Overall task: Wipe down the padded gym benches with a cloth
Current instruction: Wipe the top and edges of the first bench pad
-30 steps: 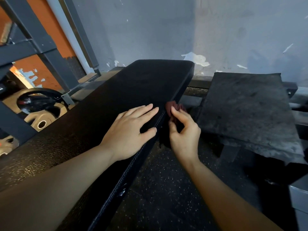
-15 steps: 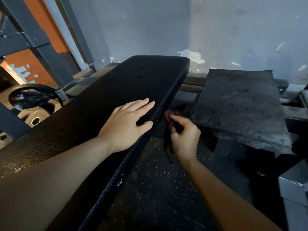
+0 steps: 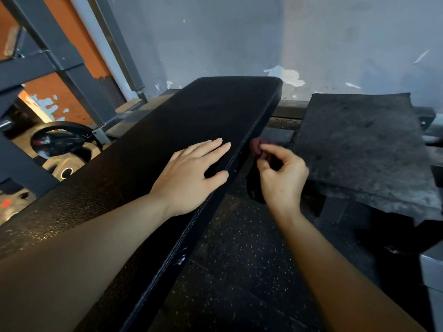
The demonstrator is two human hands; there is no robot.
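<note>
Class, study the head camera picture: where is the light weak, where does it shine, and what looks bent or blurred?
Head view: dim light; the cloth in the right hand is blurred; sheen on the bench pad near the left hand; wide-angle lens bends the frame posts.

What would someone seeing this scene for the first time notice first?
Most striking is the long black padded bench running diagonally up the middle, with the left hand laid flat on its top near the right edge. Just off that edge, the right hand pinches a dark reddish cloth against the bench's side. Behind, at upper left, orange wall shows through a dark steel frame.
</note>
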